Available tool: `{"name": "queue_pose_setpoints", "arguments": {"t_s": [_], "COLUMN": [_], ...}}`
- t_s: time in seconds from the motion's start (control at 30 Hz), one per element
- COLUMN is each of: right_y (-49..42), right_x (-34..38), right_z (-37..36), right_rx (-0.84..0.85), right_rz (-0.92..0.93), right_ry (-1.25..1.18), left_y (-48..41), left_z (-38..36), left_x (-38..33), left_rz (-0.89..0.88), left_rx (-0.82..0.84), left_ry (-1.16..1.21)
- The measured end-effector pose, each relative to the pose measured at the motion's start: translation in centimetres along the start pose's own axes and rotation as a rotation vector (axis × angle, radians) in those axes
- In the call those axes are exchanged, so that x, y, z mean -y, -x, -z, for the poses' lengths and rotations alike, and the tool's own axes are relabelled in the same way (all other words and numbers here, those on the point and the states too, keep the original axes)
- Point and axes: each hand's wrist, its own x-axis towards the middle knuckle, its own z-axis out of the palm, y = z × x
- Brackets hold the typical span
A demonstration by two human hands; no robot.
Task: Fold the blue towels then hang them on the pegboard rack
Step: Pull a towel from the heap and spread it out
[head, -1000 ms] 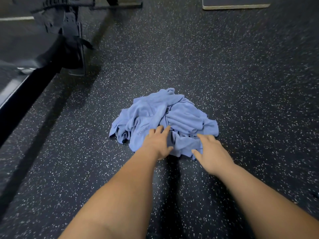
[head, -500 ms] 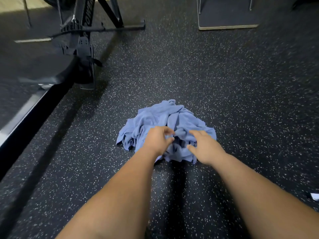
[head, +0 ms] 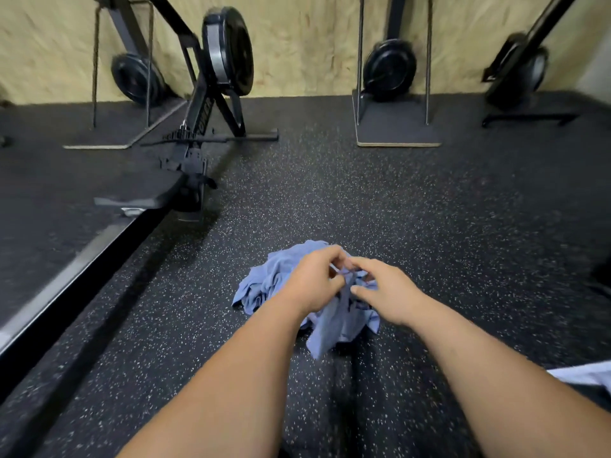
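Note:
A crumpled heap of blue towels (head: 261, 285) lies on the black speckled floor (head: 429, 242) in front of me. My left hand (head: 314, 280) pinches a towel edge at the top of the heap, fingers curled. My right hand (head: 385, 289) pinches the same cloth right beside it, fingertips nearly touching the left ones. One blue towel (head: 327, 328) hangs down from both hands, its lower end close to the floor. No pegboard rack is in view.
A black rowing machine (head: 198, 127) with its long rail (head: 66, 285) runs along the left. Upright rowers (head: 390, 71) on flat boards stand against the plywood wall (head: 314, 44) at the back. A pale cloth corner (head: 582, 375) shows at the right edge.
Both hands went from resting on the heap to pinching a towel and raising it off the pile. The view tilted up, bringing the wall and rowers into sight.

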Motion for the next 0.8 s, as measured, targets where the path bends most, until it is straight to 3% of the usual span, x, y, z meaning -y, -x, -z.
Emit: {"name": "queue_pose_setpoints", "arguments": {"t_s": [0.23,0.47,0.57,0.8], "right_y": [6.9,12.1,14.4,16.1], "right_x": [2.6,3.5,2.3,-0.2], "right_z": [2.0,5.8,6.7,9.6], "right_rx": [-0.152,-0.268,-0.341,-0.322], "right_rz": [0.025,0.031,0.033,0.064], "right_ry": [0.013,0.119,0.031,-0.139], "left_y": [4.2,7.3,8.0,8.8], "left_z": [2.1,2.7,2.6,2.0], "left_x": [-5.4,-8.7,-10.0,-12.1], "left_rz": [-0.123,-0.167,-0.161,-0.097], "left_rx": [0.028,0.109,0.098,0.002], "left_ry": [0.03,-0.256,-0.319,-0.359]}}
